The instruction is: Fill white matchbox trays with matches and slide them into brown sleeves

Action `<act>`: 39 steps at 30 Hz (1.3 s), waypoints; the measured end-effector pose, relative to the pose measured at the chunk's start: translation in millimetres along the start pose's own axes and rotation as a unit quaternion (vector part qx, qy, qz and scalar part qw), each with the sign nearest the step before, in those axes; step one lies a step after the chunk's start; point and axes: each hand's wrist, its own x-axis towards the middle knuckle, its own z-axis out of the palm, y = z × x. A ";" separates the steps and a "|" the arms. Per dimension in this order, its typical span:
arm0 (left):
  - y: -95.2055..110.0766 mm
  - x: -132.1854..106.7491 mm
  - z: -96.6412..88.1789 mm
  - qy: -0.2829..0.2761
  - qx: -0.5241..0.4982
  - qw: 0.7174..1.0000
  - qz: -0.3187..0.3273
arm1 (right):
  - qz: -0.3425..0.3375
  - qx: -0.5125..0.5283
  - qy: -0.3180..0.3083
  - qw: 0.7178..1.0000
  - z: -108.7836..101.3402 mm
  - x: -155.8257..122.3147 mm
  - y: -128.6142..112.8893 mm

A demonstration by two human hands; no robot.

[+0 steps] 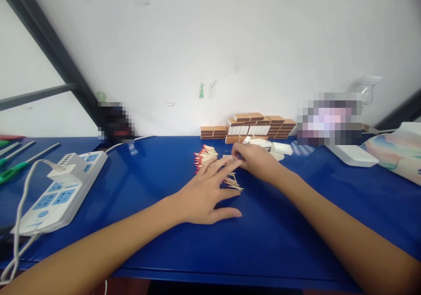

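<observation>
My left hand lies with spread fingers over wooden matches, palm down. Beyond its fingertips a heap of red-headed matches shows, partly covered by the hand. More loose matches poke out between its fingers, on the blue tabletop. My right hand meets the left fingertips from the right. Its thumb and fingers are pinched together, and whatever they hold is hidden. Just behind the right hand lie white matchbox trays, some of them overlapping.
Stacked brown matchboxes stand against the wall. A white power strip with a plugged-in charger and cable lies left, beside green-handled tools. To the right are a white box and a colourful package. The blue table's front edge is near me.
</observation>
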 end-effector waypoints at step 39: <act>-14.6 -4.8 4.8 0.026 0.027 0.999 -0.030 | 0.090 0.128 -0.119 0.981 -18.1 -14.2 -19.6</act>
